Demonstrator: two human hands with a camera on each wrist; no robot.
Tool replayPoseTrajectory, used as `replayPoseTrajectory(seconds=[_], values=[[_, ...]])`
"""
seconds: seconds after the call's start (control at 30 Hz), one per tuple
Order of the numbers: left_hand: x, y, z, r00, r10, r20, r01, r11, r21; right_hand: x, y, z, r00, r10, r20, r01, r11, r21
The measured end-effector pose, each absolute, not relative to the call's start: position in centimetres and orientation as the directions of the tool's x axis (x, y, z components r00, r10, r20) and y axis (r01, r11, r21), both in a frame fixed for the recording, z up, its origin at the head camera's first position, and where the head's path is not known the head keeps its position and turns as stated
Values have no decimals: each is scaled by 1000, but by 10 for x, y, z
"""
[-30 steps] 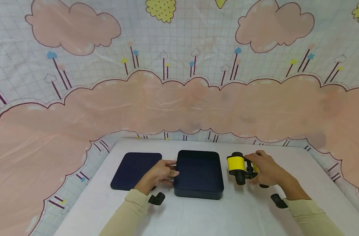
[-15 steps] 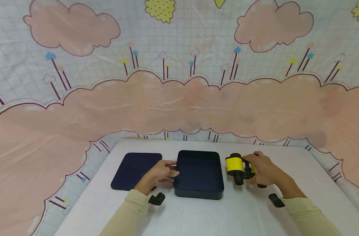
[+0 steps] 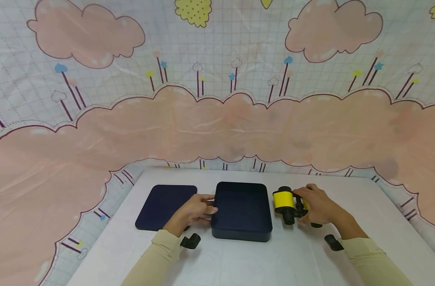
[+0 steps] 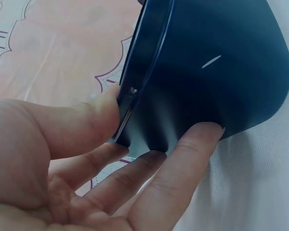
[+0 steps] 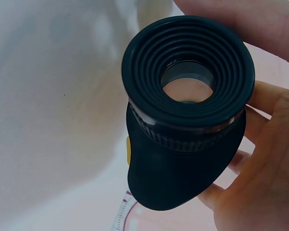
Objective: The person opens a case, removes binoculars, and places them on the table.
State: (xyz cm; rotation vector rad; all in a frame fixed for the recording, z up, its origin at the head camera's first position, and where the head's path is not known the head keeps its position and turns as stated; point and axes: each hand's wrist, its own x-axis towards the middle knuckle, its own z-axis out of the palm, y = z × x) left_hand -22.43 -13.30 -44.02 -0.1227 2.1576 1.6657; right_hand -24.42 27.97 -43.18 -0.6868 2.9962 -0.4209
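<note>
A dark navy open box (image 3: 241, 210) stands in the middle of the white table. At its left wall my left hand (image 3: 197, 208) holds the side; the left wrist view shows the thumb at the rim and other fingertips against the outer wall (image 4: 231, 62). Black-and-yellow binoculars (image 3: 284, 200) are just right of the box. My right hand (image 3: 319, 204) grips their right barrel, hiding most of it. In the right wrist view a ribbed black eyecup (image 5: 188, 72) faces the camera, with fingers (image 5: 262, 96) around the far side.
A flat navy lid (image 3: 164, 206) lies left of the box, partly behind my left hand. Small black wrist devices (image 3: 191, 241) stick out from both sleeves. A printed cloth (image 3: 217, 127) with clouds hangs behind the table (image 3: 246, 262).
My right hand has shifted slightly left with the binoculars, bringing them a little closer to the box. The left hand, box and lid stay in place.
</note>
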Motion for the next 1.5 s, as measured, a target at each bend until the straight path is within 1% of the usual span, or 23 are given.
replayPoseTrajectory(seconds=[0.5, 0.67, 1.03, 1.5], values=[[-225, -134, -440, -907, 169, -385, -329, 284, 901, -245, 284, -436, -903, -430, 0, -414, 869, -272], [-225, -134, -441, -909, 167, -382, -328, 279, 903, -247, 285, -439, -900, -436, 10, -422, 865, -272], [-224, -135, -440, -907, 177, -382, -326, 281, 903, -245, 285, -442, -901, -433, 7, -415, 859, -299], [-227, -134, -442, -904, 184, -386, -332, 267, 905, -247, 285, -445, -907, -422, -12, -398, 865, -305]])
